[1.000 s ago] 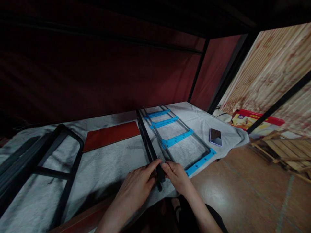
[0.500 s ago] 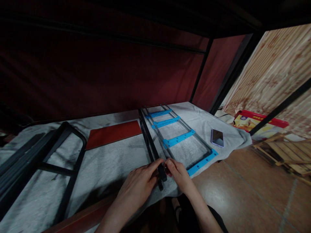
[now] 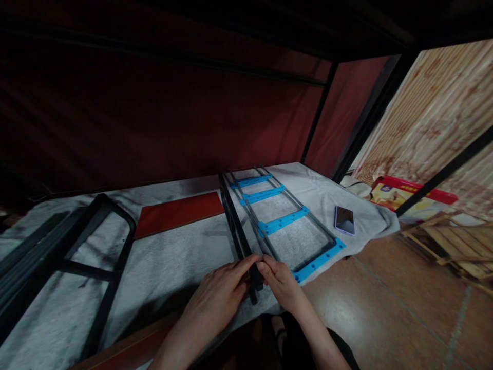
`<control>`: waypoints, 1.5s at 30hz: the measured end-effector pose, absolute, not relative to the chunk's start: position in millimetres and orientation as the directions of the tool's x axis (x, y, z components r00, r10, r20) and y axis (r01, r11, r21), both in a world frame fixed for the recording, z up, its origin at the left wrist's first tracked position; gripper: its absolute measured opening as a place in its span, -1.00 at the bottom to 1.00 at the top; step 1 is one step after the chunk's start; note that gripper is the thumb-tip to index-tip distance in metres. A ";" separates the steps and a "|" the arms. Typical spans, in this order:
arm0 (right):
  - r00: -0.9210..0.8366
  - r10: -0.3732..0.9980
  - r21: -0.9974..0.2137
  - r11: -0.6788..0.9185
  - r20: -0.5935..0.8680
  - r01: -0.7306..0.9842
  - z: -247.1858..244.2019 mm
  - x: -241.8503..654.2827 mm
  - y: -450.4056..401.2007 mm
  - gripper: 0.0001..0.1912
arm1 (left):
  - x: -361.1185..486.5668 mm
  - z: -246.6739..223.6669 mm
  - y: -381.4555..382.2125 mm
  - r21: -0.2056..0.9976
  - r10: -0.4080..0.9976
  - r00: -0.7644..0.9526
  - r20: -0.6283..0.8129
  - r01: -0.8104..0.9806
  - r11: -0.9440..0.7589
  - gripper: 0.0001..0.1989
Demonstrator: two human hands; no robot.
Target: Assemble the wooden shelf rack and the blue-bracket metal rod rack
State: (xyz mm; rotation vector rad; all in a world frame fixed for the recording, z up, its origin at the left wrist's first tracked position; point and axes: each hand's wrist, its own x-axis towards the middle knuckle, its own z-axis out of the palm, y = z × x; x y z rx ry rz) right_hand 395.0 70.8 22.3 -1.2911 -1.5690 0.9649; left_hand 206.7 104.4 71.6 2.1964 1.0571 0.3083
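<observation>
A long black metal frame (image 3: 236, 226) lies on the grey cloth, its near end toward me. My left hand (image 3: 219, 293) is closed around that near end from the left, thumb and fingers gripping the bars. On the other side, my right hand (image 3: 283, 282) is closed in a pinch with its fingertips against the same end. Whatever sits between those fingertips is hidden. Just to the right lies a ladder-like rack of grey rods with bright blue crosspieces (image 3: 283, 221), its nearest crosspiece close to my right hand.
A reddish-brown board (image 3: 179, 211) lies left of the black frame. Farther left stands another black tubular frame (image 3: 123, 252). A phone (image 3: 344, 220) rests near the cloth's right edge. Dark posts (image 3: 373, 118) and a maroon curtain (image 3: 173, 123) enclose the table; a red-yellow box (image 3: 408, 195) is beyond.
My right fingertips have shifted slightly left, closer against the black frame's end. The frame's near end has moved slightly left. My left hand keeps its hold.
</observation>
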 end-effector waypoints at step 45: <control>-0.116 0.967 -0.937 0.250 0.228 0.244 27.2 393.5 67.1 -0.76 | 212.9 84.0 100.0 0.613 0.821 0.545 -0.171 0.711 -0.345 -0.33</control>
